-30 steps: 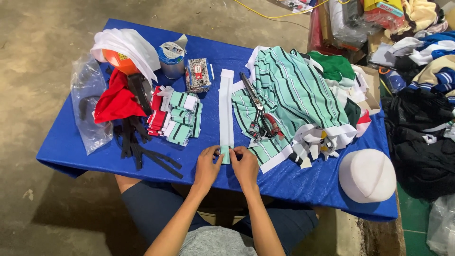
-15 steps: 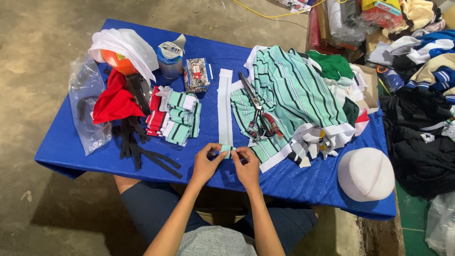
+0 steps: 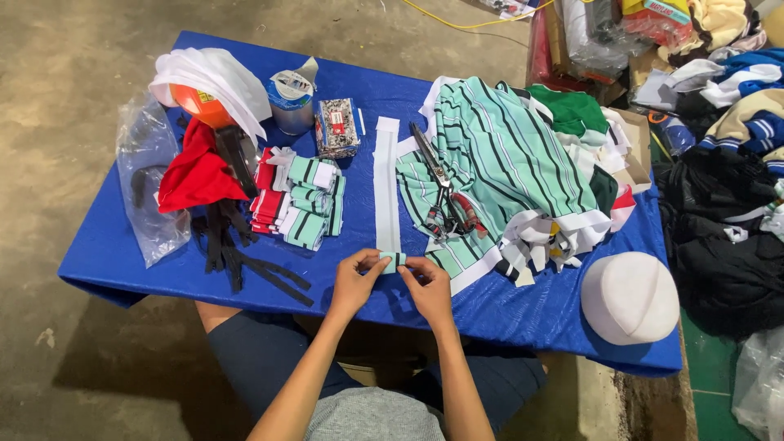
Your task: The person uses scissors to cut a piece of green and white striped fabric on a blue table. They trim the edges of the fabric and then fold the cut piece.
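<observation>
Both hands pinch one small striped fold at the near edge of the desk.
Left hand (image 3: 357,282) and right hand (image 3: 426,287) have fingers closed on the green striped fabric piece (image 3: 393,260), at the white strip's (image 3: 386,192) near end; loose pinch, fold may spring open; scissors (image 3: 442,189) lie near.

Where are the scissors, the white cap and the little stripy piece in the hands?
Scissors (image 3: 445,196): head view, on the blades near the pivot.
White cap (image 3: 630,297): head view, on its rounded top.
Little stripy piece (image 3: 391,260): head view, on its middle, between both hands.
</observation>
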